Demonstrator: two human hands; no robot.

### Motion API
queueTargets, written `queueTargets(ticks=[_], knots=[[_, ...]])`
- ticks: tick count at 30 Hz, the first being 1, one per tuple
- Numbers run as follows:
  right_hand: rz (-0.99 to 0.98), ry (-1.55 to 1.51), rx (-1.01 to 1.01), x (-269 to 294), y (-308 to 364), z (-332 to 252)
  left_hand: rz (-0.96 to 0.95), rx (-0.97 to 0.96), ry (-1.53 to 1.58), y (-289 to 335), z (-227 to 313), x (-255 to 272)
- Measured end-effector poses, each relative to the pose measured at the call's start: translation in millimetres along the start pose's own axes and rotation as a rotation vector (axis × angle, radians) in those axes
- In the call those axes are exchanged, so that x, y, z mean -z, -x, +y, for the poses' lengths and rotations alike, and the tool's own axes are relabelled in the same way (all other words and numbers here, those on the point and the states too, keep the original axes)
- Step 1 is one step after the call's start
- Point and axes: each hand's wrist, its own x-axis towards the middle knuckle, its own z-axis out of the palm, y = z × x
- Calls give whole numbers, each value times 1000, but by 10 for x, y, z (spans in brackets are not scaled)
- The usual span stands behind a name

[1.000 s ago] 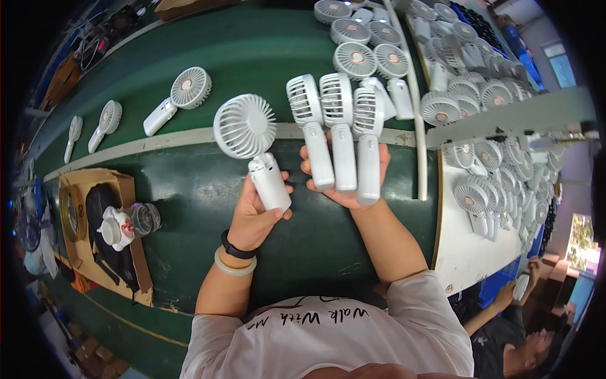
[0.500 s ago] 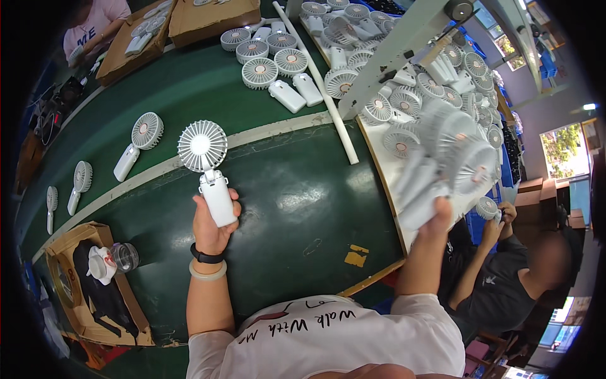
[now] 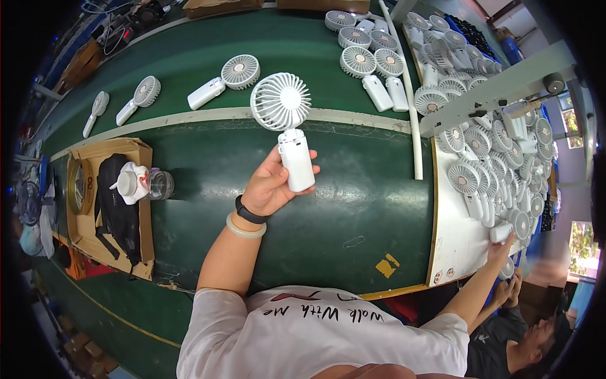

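My left hand [image 3: 268, 186] is closed around the handle of a white handheld fan [image 3: 297, 161]. That fan stands upright over the green table, its round caged head at the top and the back of the cage showing. At the right, my right hand [image 3: 498, 251] is closed on the handle end of another white handheld fan [image 3: 502, 232], at the near edge of a crowd of similar fans [image 3: 480, 140] on a white board [image 3: 447, 237]. Some of my right fingers are hidden by that fan.
Three fans [image 3: 205, 93] lie spaced along the green belt beyond a pale strip; several more [image 3: 358, 61] are grouped farther right, beside a white tube [image 3: 413, 126]. A cardboard tray [image 3: 144, 227] with a jar sits left. A metal post [image 3: 505, 85] crosses the board. A co-worker's hands [image 3: 510, 290] are close by.
My right hand has moved right and down, and the blurred fans it carried are now among those on the board. The left hand still holds its fan; the whole view has shifted.
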Motion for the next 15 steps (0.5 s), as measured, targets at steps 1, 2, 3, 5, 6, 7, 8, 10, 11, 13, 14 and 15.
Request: queueTargets(ticks=[1, 2, 3, 5, 6, 7, 8, 10, 11, 13, 14, 15], knots=[[33, 47, -12, 11, -82, 36, 1, -36, -98, -10, -32, 15], [67, 94, -24, 30, -155, 71, 2, -71, -195, -9, -87, 60], [104, 137, -32, 38, -223, 107, -3, -106, -293, -35, -119, 78], [147, 373, 121, 158, -321, 69, 127, -60, -498, -107, -163, -24], [144, 505, 257, 229, -349, 32, 171, -52, -587, -152, -173, -42], [144, 633, 392, 255, -353, 2, 212, -44, -677, -210, -175, -56], [173, 661, 533, -136, 4, 31, 272, -40, -709, -199, -118, -117], [210, 732, 697, -824, 865, -203, 296, -61, -602, -223, -69, -126], [243, 773, 791, -1041, 1193, -304, 295, -66, -537, -252, -68, -119], [164, 844, 1015, -1321, 1591, -371, 259, -99, -466, -233, -101, -89], [111, 881, 1128, -1476, 1762, -355, 249, -118, -427, -217, -115, -53], [35, 806, 1126, -1678, 1949, -294, 240, -123, -431, -210, -122, 3]])
